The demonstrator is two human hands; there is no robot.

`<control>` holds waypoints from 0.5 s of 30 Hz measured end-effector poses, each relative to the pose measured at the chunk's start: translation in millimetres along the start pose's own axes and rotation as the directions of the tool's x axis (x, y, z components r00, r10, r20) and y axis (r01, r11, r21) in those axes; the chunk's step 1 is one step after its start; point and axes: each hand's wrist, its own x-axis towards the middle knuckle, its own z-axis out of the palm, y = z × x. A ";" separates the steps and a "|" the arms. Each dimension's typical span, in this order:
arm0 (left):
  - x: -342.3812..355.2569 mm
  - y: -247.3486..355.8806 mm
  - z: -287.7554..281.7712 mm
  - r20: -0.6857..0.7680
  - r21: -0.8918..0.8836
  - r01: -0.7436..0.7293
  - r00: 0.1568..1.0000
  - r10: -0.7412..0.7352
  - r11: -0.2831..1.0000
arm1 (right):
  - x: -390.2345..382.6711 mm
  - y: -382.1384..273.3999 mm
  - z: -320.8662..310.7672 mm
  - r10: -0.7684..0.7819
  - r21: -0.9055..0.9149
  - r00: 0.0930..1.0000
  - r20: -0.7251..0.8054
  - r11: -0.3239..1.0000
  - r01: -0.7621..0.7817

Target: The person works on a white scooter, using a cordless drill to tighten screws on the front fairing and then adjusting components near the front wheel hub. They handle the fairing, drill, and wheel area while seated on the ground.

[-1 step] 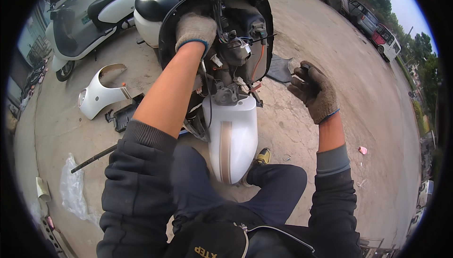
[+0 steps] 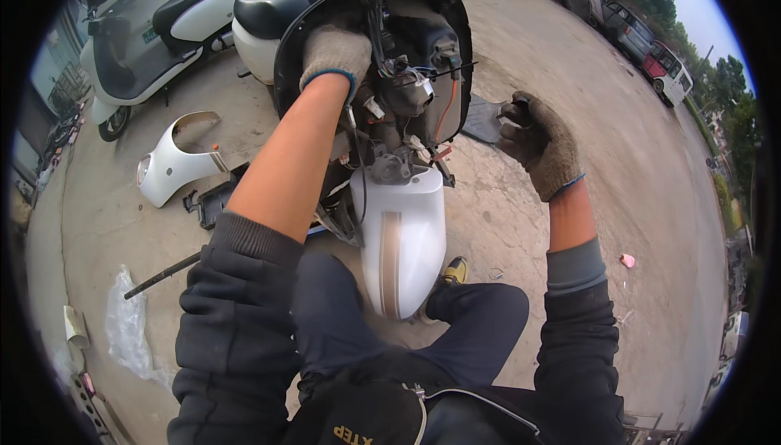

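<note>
Here's my gloved left hand deep in the scooter's opened black shell at upper centre, fingers hidden so I can't tell their grip, while my right hand hangs half-curled right of centre, whether holding anything I can't tell.

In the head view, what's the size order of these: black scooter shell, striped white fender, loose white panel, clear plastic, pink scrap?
Black scooter shell
Striped white fender
Loose white panel and clear plastic: too alike to rank
Pink scrap
</note>
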 end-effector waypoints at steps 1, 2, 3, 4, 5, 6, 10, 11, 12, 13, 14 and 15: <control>2.2 -6.9 4.1 0.052 0.054 -0.078 0.996 0.075 0.996 | 19.7 -7.7 14.3 0.004 -0.062 1.000 0.017 0.998 -0.003; 5.2 -13.8 11.3 0.069 -0.033 -0.099 0.993 0.101 0.995 | 37.8 -13.9 28.9 0.008 -0.092 1.000 0.025 0.996 -0.005; 7.9 -20.9 21.2 0.079 -0.116 -0.114 0.989 0.124 0.987 | 54.9 -18.6 44.3 0.012 -0.125 0.999 0.033 0.992 -0.008; 11.4 -29.9 32.7 0.087 -0.199 -0.126 0.986 0.146 0.972 | 69.2 -21.0 59.8 0.015 -0.162 1.000 0.022 0.987 -0.012; 15.6 -42.8 43.5 0.006 -0.280 -0.176 0.983 0.185 0.944 | 81.4 -20.1 76.4 -0.001 -0.160 0.999 0.052 0.987 0.009; 21.3 -48.5 54.4 0.001 -0.607 -0.125 0.987 0.158 0.785 | 92.3 -16.6 93.8 -0.018 -0.160 0.998 0.062 0.987 0.028; 28.4 -52.1 74.6 -0.014 -0.818 -0.073 0.994 0.106 0.571 | 121.5 -8.3 135.4 -0.037 -0.093 0.988 0.149 0.994 0.051; 27.0 -48.5 72.5 0.038 -0.779 -0.019 0.996 0.077 0.626 | 128.0 -7.4 141.1 -0.046 -0.076 0.977 0.206 0.995 0.062; 22.4 -43.3 68.6 0.075 -0.597 -0.018 0.994 0.078 0.802 | 134.5 -5.6 147.3 -0.028 -0.068 0.983 0.182 0.997 0.041; 17.3 -39.7 62.3 0.039 -0.422 -0.040 0.997 0.063 0.906 | 139.9 -4.8 151.1 -0.006 -0.060 0.984 0.176 0.998 0.017; 17.0 -34.1 54.6 0.111 -0.626 0.091 0.993 -0.026 0.775 | 144.7 -3.9 154.5 0.020 -0.054 0.985 0.172 0.998 -0.011; 16.5 -30.0 46.9 0.109 -0.824 0.159 0.986 -0.123 0.545 | 148.7 -3.1 157.9 0.054 -0.049 0.988 0.146 0.998 -0.047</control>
